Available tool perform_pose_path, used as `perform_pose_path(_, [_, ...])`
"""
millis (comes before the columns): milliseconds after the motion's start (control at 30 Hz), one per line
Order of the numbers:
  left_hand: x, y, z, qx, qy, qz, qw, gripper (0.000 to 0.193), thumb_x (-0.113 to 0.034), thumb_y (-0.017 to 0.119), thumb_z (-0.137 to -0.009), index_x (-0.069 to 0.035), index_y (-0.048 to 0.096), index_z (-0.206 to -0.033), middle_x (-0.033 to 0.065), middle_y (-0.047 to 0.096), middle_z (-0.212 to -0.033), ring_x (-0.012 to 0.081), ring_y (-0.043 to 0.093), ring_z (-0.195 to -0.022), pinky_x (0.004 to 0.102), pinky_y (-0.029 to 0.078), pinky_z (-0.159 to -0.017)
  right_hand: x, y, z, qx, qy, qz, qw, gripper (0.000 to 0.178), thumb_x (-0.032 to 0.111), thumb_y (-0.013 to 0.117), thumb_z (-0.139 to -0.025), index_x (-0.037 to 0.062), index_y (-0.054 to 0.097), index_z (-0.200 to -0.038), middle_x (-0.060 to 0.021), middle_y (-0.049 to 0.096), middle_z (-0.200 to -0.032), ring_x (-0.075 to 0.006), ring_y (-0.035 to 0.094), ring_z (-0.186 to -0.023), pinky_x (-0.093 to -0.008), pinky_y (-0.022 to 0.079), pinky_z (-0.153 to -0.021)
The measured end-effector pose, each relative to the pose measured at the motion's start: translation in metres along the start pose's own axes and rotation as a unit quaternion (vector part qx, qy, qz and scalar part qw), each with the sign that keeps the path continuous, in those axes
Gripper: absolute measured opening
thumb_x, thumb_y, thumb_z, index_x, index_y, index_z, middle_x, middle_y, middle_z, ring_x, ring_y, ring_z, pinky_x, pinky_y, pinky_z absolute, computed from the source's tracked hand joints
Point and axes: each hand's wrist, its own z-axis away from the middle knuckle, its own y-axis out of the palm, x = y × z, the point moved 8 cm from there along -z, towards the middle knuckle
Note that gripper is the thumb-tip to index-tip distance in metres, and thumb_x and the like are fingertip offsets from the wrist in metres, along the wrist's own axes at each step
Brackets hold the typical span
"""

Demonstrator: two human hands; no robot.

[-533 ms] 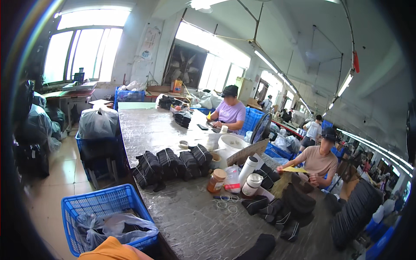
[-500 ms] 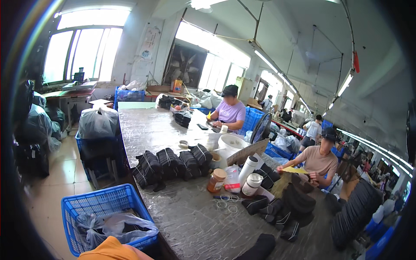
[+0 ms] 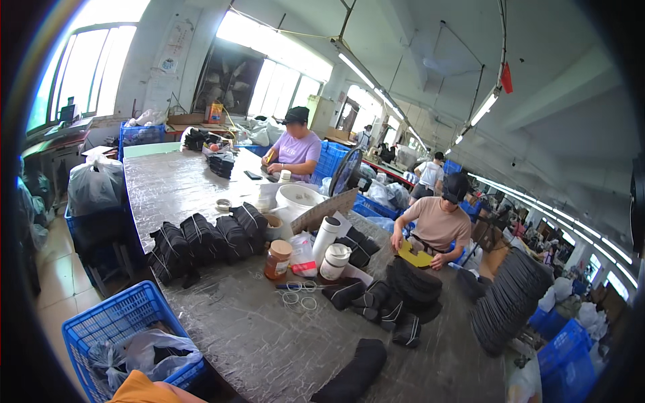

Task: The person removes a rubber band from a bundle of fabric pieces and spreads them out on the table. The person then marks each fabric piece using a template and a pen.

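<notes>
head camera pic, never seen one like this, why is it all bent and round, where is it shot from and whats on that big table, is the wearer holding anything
There is no machine here. A person wears a wide fisheye camera on the head, so straight edges curve toward the dark round rim. The wearer's own hands are not in view, so nothing shows as held.

The long table has a shiny, crinkled covering. On it lie a row of black bundles, an amber jar, a white jar, loose rubber bands, a white tub and more black pieces near the far edge.

Two co-workers sit at the far side. One holds a yellow piece. A blue crate stands on the floor at lower left.
</notes>
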Motion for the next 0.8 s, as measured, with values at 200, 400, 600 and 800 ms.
perform_pose_path(200, [0.0,0.009,-0.001,-0.011,-0.023,0.022,0.999,0.036,-0.032,0.059,-0.082,-0.007,0.072,-0.104,0.0122,0.062,-0.112,0.0295,0.06,-0.102,0.0407,0.051,-0.089,0.006,-0.006,-0.006,0.013,-0.02,-0.012,1.0,0.033,0.005,0.071,-0.079,0.0062,0.069,-0.112,-0.0107,0.065,-0.122,-0.0344,0.061,-0.105,-0.0419,0.052,-0.089])
perform_pose_path(400, [-0.002,-0.01,-0.004,-0.048,-0.025,0.03,0.998,0.033,-0.028,0.059,-0.082,-0.007,0.072,-0.104,0.0127,0.062,-0.112,0.0295,0.06,-0.102,0.041,0.052,-0.09,0.007,-0.008,-0.006,0.008,-0.028,-0.017,0.999,0.031,0.004,0.07,-0.079,0.0068,0.069,-0.11,-0.0101,0.065,-0.12,-0.0343,0.06,-0.104,-0.0416,0.053,-0.088])
perform_pose_path(600, [-0.006,-0.003,-0.005,-0.026,-0.008,0.001,1.0,0.032,-0.028,0.058,-0.083,-0.008,0.073,-0.103,0.0117,0.062,-0.112,0.0295,0.06,-0.103,0.04,0.052,-0.089,0.006,-0.01,-0.005,0.009,-0.024,-0.014,1.0,0.028,0.006,0.07,-0.081,0.0075,0.069,-0.109,-0.0104,0.064,-0.12,-0.0347,0.06,-0.104,-0.0417,0.052,-0.088])
perform_pose_path(800, [-0.006,-0.014,0.003,-0.033,-0.006,0.012,0.999,0.029,-0.029,0.057,-0.082,-0.009,0.073,-0.098,0.0106,0.063,-0.107,0.0281,0.06,-0.098,0.0387,0.051,-0.087,0.005,0.0,-0.008,0.032,-0.043,-0.037,0.998,0.031,0.007,0.07,-0.083,0.0075,0.068,-0.113,-0.013,0.062,-0.122,-0.0357,0.059,-0.107,-0.0416,0.052,-0.09])
